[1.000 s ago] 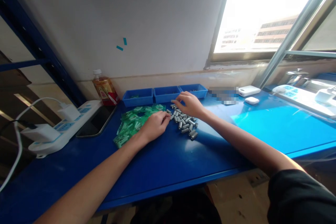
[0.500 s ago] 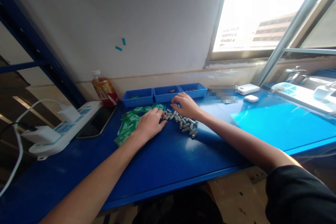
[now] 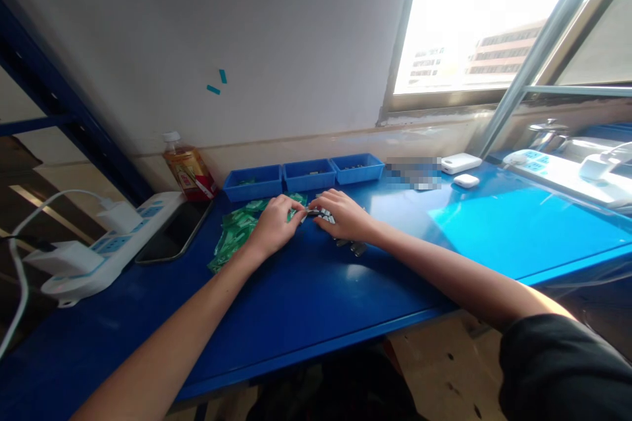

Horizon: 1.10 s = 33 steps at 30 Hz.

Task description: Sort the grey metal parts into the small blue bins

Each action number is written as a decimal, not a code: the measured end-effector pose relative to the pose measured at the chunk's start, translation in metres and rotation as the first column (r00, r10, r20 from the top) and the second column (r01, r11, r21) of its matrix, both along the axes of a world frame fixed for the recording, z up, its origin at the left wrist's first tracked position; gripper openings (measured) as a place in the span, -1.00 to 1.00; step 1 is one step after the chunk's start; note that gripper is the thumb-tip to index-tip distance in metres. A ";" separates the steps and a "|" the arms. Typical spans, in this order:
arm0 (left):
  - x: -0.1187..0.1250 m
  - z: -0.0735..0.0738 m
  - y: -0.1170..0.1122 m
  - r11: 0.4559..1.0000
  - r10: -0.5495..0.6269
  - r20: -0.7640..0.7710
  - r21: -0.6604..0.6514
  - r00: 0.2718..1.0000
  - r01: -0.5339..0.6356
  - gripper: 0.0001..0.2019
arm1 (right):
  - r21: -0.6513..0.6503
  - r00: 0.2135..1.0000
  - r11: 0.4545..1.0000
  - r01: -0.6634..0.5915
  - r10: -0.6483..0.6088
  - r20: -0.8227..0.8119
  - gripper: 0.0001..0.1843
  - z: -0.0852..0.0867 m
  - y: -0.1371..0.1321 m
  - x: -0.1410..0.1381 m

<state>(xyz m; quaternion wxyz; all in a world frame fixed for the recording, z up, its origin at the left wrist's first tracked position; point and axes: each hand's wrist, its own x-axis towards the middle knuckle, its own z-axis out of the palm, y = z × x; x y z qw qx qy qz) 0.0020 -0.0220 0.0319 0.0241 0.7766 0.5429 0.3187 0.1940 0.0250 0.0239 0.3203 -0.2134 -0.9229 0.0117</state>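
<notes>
Over the middle of the blue table, my left hand (image 3: 277, 225) pinches a small silvery metal cylinder (image 3: 306, 212) between thumb and fingers. My right hand (image 3: 342, 214) meets it from the right, fingers curled at the other end of the piece; whatever its fingertips hold is mostly hidden. Beneath and beside the right hand lies a pile of metal cylinders (image 3: 356, 248), largely covered by it. A heap of green circuit-board-like pieces (image 3: 232, 240) spreads to the left of and behind my left hand.
Three blue bins (image 3: 309, 177) with small parts stand along the wall. To the left are a phone (image 3: 172, 233), a power strip (image 3: 116, 243) with plugs and a drink bottle (image 3: 186, 168). White cases (image 3: 461, 163) and another power strip (image 3: 563, 177) sit at the right.
My right hand has come down from above the metal pile toward my left hand. The fingertips of both hands now meet around a small piece. The view has shifted slightly.
</notes>
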 end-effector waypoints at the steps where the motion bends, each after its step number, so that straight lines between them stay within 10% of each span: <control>1: -0.002 0.003 0.000 1.000 0.002 0.060 -0.023 0.998 0.000 -0.75 | 0.010 1.000 1.000 -0.003 0.003 -0.017 -0.80 0.001 -0.001 0.001; 17: 0.008 0.009 -0.013 0.997 -0.072 0.195 0.001 0.978 0.073 -0.72 | -0.069 0.974 0.996 0.049 -0.063 -0.218 -0.86 0.008 -0.010 -0.004; 24: 0.004 0.005 -0.008 0.993 -0.085 0.174 -0.069 0.981 0.098 -0.60 | 0.102 0.989 0.995 0.002 0.013 -0.145 -0.87 0.012 -0.007 -0.002; 33: 0.008 -0.007 -0.010 0.981 0.191 -0.297 0.028 0.935 -0.192 -0.79 | 0.036 0.880 0.891 0.453 -0.441 -0.175 -0.81 0.018 0.072 -0.011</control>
